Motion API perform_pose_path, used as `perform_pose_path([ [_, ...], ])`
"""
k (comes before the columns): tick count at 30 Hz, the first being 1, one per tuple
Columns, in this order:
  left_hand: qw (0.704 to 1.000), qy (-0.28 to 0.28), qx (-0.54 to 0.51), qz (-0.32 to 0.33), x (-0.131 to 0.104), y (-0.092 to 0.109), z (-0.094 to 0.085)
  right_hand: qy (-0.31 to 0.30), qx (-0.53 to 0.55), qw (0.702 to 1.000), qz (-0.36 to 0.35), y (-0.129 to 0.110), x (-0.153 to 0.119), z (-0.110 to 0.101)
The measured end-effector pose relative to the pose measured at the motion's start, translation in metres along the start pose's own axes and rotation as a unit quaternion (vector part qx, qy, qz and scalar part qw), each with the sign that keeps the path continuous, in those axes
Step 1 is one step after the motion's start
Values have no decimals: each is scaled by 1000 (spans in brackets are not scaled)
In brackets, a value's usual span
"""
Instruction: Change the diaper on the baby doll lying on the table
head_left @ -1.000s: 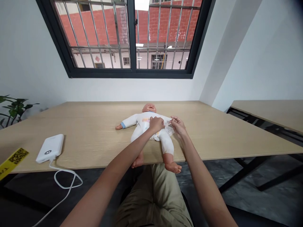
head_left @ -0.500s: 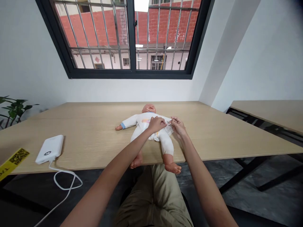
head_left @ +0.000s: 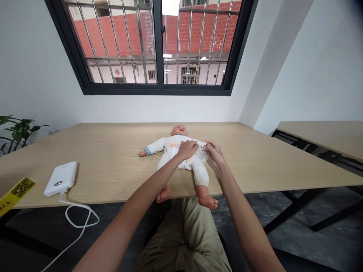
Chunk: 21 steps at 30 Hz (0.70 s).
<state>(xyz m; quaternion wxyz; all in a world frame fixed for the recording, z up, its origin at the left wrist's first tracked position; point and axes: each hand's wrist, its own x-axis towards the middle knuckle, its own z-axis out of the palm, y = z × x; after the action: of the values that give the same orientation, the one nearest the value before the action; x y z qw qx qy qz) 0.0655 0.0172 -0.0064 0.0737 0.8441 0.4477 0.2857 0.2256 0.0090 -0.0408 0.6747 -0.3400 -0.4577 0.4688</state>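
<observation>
A baby doll in a white, blue-trimmed suit lies on its back, head toward the window, with its feet over the table's front edge. Around its hips is a white diaper with coloured print; one side is spread out to the right. My left hand is closed over the doll's belly, its fingers curled at the diaper's front. Just to the right, my right hand pinches at the diaper's side edge. The fingertips partly hide what they grip.
A white power bank with a cable hanging off the edge lies on the wooden table at the left. Beyond it are a yellow tag and a plant. A second table stands at the right, and a barred window is ahead.
The view has shifted very slightly. Both hands stay at the diaper, with only a small movement of the right fingers; the doll lies as before.
</observation>
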Motion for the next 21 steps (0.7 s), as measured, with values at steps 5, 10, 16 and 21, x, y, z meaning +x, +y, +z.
perform_pose_path([
  [5, 999, -14, -26, 14, 0, -3, 0, -16, -11, 1000, -1, -1, -3, 3],
  [10, 999, -21, -44, 19, 1, -6, 2, -15, 0, 1000, 2, 0, -3, 2],
  [16, 999, -29, -25, -1, 0, -3, -2, -15, 0, 1000, 6, 1, -1, 2],
  [21, 999, -33, -6, -17, 0, -2, 0, -12, 2, 1000, -2, 2, 0, -1],
])
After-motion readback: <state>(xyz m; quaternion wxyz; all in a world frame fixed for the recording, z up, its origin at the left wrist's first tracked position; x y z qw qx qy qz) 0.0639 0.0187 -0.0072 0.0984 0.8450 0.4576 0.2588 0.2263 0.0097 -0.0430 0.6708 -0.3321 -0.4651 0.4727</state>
